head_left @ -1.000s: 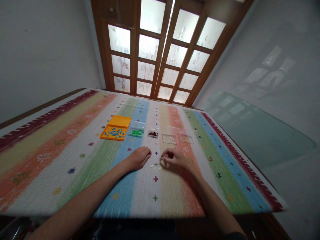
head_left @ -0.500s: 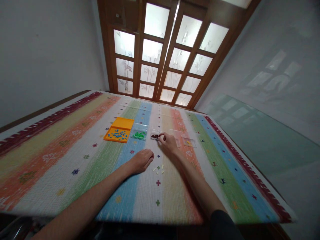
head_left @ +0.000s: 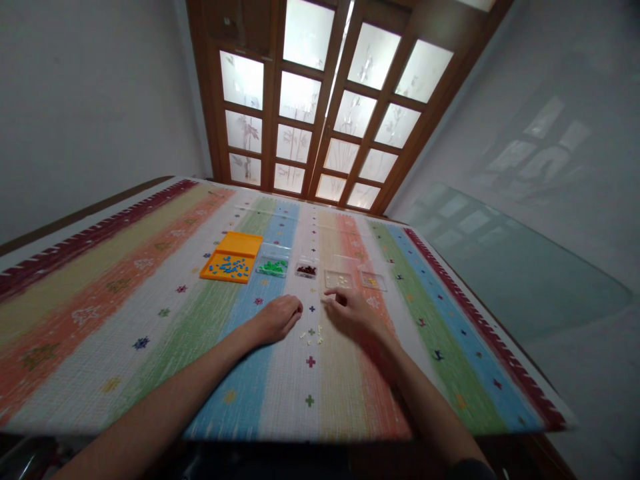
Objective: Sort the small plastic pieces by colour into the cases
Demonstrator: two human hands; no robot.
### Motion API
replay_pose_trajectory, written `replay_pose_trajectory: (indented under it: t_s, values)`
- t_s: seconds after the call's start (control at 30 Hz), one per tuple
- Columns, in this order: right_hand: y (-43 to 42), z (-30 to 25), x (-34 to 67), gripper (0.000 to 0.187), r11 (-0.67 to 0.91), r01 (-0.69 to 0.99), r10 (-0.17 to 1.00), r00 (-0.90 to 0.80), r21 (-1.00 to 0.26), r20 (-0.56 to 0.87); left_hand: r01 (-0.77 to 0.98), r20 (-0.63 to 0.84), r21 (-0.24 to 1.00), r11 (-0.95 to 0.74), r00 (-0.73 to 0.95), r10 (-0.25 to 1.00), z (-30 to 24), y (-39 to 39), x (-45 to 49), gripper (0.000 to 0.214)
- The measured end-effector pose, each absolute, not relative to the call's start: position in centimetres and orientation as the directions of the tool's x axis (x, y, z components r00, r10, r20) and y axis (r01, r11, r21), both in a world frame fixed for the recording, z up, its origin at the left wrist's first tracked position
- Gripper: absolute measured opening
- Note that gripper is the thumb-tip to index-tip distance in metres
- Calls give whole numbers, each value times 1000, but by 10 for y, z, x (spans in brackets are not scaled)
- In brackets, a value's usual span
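Observation:
My left hand (head_left: 280, 319) rests on the striped cloth with its fingers curled together. Whatever they may hold is hidden. My right hand (head_left: 353, 312) hovers just in front of a clear box (head_left: 338, 280) with a few pale pieces in it, thumb and forefinger apart and nothing visible between them. Between the hands and nearer to me lie several small cream pieces (head_left: 320, 339) on the cloth. Dark brown pieces (head_left: 307, 270) fill part of another clear box just beyond, to the left of the right hand.
Farther left stand a clear box of green pieces (head_left: 273, 267) and an open orange case (head_left: 248, 278) holding blue pieces (head_left: 231, 267). At the right end is a clear box with yellow pieces (head_left: 371, 283). Striped cloth (head_left: 200, 360) covers the table.
My right hand has drawn back from the box of brown pieces, toward me and to the right, and its fingers have parted. My left hand stays in place. The view has shifted slightly.

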State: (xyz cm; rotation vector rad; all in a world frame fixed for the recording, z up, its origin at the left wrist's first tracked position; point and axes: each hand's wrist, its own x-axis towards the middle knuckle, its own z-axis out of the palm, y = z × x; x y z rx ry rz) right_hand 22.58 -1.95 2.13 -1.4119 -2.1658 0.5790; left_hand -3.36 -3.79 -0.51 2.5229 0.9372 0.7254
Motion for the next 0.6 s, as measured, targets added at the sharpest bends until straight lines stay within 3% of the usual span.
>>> replay_pose_trajectory:
  t_s: [0.27, 0.6]
  values:
    - [-50, 27, 228, 31, 423, 603, 799, -601, -676, -37, 489, 325, 522, -699, 643, 693, -4, -36, -36, 11]
    - [-55, 18, 223, 17, 526, 567, 763, -643, -635, 58, 495, 307, 524, -693, 649, 696, -4, -35, -37, 15]
